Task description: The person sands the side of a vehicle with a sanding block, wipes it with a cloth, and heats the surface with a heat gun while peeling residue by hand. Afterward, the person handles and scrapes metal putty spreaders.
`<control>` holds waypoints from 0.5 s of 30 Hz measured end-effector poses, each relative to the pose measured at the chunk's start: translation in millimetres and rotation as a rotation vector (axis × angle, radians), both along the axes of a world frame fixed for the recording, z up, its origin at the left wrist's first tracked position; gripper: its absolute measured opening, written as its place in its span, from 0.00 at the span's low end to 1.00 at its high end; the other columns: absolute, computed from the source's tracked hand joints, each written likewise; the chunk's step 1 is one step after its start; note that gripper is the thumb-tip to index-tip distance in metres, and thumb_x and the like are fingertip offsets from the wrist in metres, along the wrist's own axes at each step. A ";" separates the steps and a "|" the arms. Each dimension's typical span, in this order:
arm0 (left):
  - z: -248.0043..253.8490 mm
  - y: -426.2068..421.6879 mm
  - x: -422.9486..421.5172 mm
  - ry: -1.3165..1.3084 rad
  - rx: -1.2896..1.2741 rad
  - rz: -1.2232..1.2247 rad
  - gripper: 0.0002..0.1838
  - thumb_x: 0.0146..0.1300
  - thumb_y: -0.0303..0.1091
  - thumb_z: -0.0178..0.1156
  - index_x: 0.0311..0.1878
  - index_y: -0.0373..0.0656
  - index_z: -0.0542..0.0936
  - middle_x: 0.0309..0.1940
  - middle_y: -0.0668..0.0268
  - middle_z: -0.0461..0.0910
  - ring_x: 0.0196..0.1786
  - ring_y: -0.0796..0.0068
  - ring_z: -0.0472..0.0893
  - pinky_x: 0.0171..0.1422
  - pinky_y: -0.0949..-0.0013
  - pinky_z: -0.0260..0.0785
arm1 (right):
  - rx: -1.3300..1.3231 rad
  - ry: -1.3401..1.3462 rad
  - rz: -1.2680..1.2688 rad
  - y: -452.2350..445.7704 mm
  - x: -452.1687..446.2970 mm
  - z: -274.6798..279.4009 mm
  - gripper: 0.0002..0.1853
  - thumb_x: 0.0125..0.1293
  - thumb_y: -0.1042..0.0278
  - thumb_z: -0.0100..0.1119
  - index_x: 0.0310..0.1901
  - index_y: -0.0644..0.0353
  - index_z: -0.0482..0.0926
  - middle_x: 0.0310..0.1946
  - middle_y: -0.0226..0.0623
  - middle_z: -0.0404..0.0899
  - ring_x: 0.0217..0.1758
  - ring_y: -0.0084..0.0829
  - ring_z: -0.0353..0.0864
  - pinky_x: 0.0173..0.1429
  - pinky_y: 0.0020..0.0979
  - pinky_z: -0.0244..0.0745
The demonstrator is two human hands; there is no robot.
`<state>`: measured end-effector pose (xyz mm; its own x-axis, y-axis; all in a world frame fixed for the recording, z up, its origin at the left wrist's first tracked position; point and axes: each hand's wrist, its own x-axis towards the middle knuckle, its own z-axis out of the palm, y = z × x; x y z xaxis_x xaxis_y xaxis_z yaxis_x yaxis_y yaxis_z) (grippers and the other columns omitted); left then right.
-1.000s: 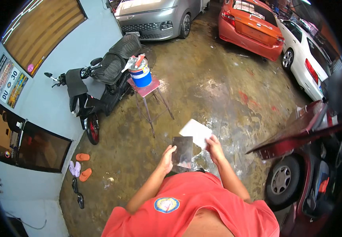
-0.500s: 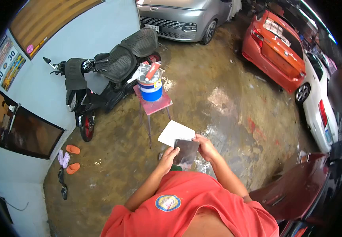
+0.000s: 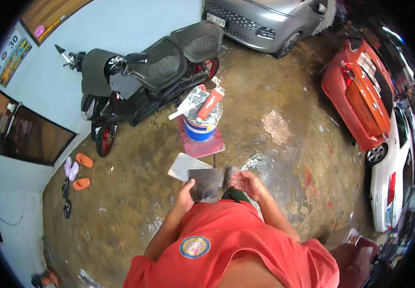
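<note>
My left hand [image 3: 185, 198] is closed on a dark, flat, rectangular sheet [image 3: 203, 185], with the thumb on its face. A whitish flat board [image 3: 186, 166] sticks out behind that sheet, apparently in the same grip. My right hand [image 3: 248, 185] is apart from both, its fingers loosely spread with nothing visible in them. Ahead, a blue and white can [image 3: 200, 133] stands on a red stool [image 3: 202, 150]. A red tube [image 3: 210, 104] and a whitish flat piece with a handle [image 3: 189, 104] lie on top of the can.
A black motorcycle [image 3: 145, 81] leans by the wall at the left. Orange clogs [image 3: 81, 184] and other footwear lie on the wet floor. A silver van [image 3: 265, 24], an orange car [image 3: 361, 96] and a white car [image 3: 385, 187] stand at the back and right.
My right hand has let go of the sheet and moved away to the right. My left hand has carried the sheet and board leftward. The view has turned and moved nearer the stool.
</note>
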<state>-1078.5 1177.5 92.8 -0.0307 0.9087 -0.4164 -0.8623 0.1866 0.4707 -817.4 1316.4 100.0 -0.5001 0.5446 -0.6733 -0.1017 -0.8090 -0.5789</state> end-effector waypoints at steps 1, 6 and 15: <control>-0.2 -2.3 -8.0 -0.079 0.014 0.054 0.24 0.76 0.42 0.49 0.67 0.36 0.71 0.62 0.59 0.79 0.63 0.62 0.79 0.70 0.56 0.69 | -0.009 -0.029 0.022 17.2 -2.5 -8.0 0.17 0.77 0.58 0.44 0.53 0.60 0.77 0.48 0.36 0.84 0.50 0.31 0.84 0.55 0.35 0.80; -33.6 12.2 -22.7 -0.167 0.008 0.386 0.25 0.76 0.44 0.50 0.68 0.37 0.70 0.62 0.58 0.78 0.64 0.59 0.78 0.72 0.53 0.65 | 0.073 -0.053 0.095 134.2 -47.0 -42.7 0.17 0.78 0.56 0.42 0.53 0.57 0.77 0.46 0.33 0.84 0.46 0.31 0.83 0.54 0.37 0.79; -34.4 69.7 17.9 0.011 -0.140 0.798 0.25 0.72 0.43 0.54 0.66 0.38 0.73 0.63 0.59 0.78 0.66 0.58 0.77 0.72 0.51 0.65 | 0.607 -0.228 0.223 382.8 -136.2 -48.6 0.17 0.74 0.56 0.55 0.54 0.59 0.78 0.47 0.32 0.83 0.49 0.27 0.80 0.55 0.31 0.74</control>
<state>-1060.6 1247.1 58.5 -0.6527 0.5507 -0.5203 -0.7557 -0.4252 0.4981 -953.7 1699.2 51.4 -0.5264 0.7589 -0.3834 0.2082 -0.3221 -0.9235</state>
